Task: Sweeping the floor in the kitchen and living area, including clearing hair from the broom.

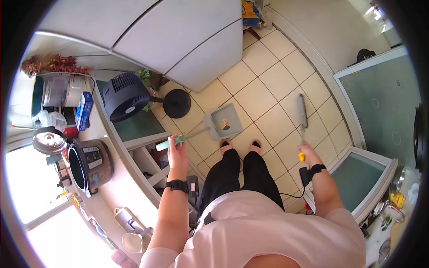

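Note:
My left hand (177, 152) is closed round the pale green handle end of a long-handled grey dustpan (232, 117). The dustpan's pan is in front of my feet, over the tiles, with a coloured sticker inside it. My right hand (310, 155) grips the handle of a broom (302, 107), whose yellow end shows below the fist. The broom's narrow grey head points away from me, to the right of the dustpan and apart from it. Whether either head touches the floor is hard to tell.
A dark fan (126, 97) on a round black base (177, 103) stands left of the dustpan. The counter (127, 178) at my left carries an open electric cooker (96, 163). A large white cabinet (196, 40) stands ahead. A glass-fronted cabinet door (359, 176) juts out at my right.

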`<state>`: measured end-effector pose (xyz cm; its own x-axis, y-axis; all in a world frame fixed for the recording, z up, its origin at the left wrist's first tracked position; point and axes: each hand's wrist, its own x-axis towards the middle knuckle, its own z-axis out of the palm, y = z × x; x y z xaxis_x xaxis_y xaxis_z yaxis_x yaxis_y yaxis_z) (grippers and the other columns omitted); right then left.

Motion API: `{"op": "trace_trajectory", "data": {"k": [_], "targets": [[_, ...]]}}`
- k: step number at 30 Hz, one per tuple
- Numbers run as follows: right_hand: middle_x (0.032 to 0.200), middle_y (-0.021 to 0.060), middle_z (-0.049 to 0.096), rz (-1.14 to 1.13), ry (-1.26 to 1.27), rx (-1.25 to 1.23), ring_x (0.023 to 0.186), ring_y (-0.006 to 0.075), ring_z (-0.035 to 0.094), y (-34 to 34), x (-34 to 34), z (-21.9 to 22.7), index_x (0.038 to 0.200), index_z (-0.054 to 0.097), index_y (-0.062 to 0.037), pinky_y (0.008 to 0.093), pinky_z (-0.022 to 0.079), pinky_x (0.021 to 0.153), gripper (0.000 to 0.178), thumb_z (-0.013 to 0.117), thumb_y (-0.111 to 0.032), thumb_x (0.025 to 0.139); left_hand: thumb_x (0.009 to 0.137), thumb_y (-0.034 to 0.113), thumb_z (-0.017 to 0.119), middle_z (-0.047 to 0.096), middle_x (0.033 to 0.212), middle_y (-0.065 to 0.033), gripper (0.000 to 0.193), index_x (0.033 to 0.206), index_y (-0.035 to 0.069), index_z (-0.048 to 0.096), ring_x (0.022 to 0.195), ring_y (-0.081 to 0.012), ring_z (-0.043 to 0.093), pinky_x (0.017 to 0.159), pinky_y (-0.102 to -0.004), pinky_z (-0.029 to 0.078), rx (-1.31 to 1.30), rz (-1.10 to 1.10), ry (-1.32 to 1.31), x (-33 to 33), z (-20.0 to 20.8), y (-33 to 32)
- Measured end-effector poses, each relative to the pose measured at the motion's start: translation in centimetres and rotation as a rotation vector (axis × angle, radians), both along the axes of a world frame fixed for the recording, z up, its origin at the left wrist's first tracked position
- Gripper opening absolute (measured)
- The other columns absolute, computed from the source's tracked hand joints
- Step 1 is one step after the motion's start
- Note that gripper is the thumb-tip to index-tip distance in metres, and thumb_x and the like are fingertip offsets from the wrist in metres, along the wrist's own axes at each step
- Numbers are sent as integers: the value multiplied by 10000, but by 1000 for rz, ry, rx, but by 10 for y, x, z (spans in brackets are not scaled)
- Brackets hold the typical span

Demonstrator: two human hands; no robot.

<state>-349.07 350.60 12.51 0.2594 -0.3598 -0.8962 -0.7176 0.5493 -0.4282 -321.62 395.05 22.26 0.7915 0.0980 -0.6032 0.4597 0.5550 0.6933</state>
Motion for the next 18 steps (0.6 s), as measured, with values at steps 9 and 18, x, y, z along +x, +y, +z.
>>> {"op": "trace_trajectory", "data": {"k": [9,18], "targets": [[537,61,440,512,26,390,447,171,462,145,61,81,1413,-28,-175,318,407,400,778,454,-48,816,876,313,555,528,1069,-35,299,1016,50,524,1012,-164,508,940,-322,408,26,41,-60,-19,-13,7],[693,62,493,203,-161,787,517,118,498,219,186,175,855,430,-90,221,449,443,168,580,-165,839,822,147,569,382,1316,-61,609,1356,119,278,1246,-212,335,1014,-307,248,275,-494,-191,-31,-23,58]]}}
